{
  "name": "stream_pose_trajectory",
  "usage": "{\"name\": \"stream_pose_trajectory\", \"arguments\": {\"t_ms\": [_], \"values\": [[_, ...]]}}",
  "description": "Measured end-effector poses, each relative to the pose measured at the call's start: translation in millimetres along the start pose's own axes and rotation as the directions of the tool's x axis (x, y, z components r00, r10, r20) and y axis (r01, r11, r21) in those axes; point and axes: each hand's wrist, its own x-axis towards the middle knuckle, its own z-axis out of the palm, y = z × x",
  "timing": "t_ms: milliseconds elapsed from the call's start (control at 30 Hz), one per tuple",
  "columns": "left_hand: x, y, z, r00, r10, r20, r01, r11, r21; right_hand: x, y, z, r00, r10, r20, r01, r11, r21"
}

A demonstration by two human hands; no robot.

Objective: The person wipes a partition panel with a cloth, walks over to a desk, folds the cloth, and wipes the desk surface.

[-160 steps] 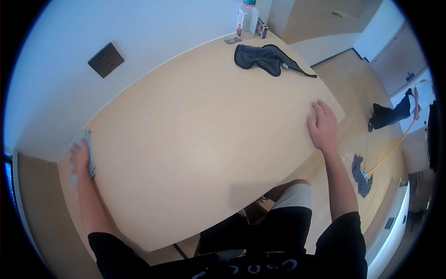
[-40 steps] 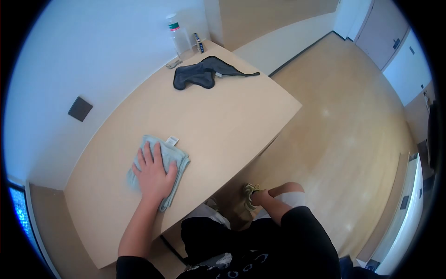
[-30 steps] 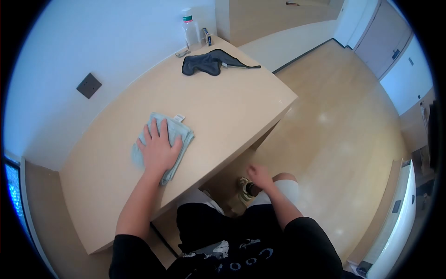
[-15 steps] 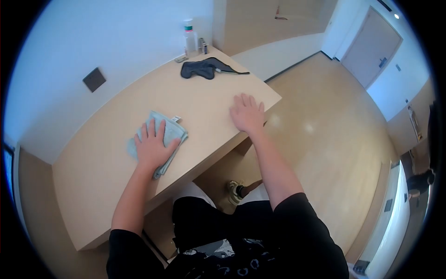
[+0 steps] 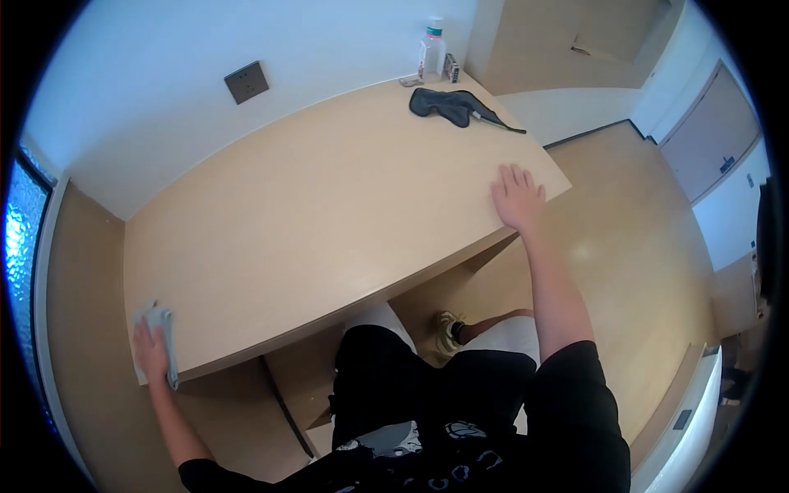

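My left hand (image 5: 150, 352) lies flat on a folded light blue-green cloth (image 5: 168, 329) at the desk's near left corner. Its fingers are stretched out over the cloth, and part of the fabric hangs past the front edge. At the right end of the wooden desk (image 5: 312, 197), my right hand (image 5: 519, 197) rests palm down on the bare top near the edge, fingers extended and holding nothing. A dark eye mask (image 5: 448, 105) with a strap lies beyond my right hand, not touched by it.
Against the wall at the back stand a clear bottle (image 5: 431, 53) and a small box (image 5: 452, 69), beside a small flat item (image 5: 411, 82). A wall socket (image 5: 246, 82) is above the desk. A window (image 5: 29, 238) borders the left side; a door (image 5: 711, 135) is far right.
My left hand has slid the cloth leftward from the desk's middle to its near left corner. My right hand stays on the right end. The view has shifted left.
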Motion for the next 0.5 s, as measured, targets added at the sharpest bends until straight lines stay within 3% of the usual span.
{"name": "stream_pose_trajectory", "arguments": {"t_ms": [100, 400, 500], "values": [[8, -96, 26, 0.997, -0.06, -0.048, 0.056, 0.995, -0.079, 0, 1, -1, 1.0, 0.01, -0.01, -0.01, 1.0, 0.023], [-14, -55, 7, 0.999, -0.051, -0.011, 0.051, 0.999, 0.005, -3, 7, 2, 0.999, -0.014, -0.039, 0.015, 1.0, 0.026], [-30, -23, 2, 1.0, 0.025, 0.007, -0.026, 0.989, 0.145, -4, 11, 8, 0.995, -0.027, -0.096, 0.033, 0.998, 0.053]]}}
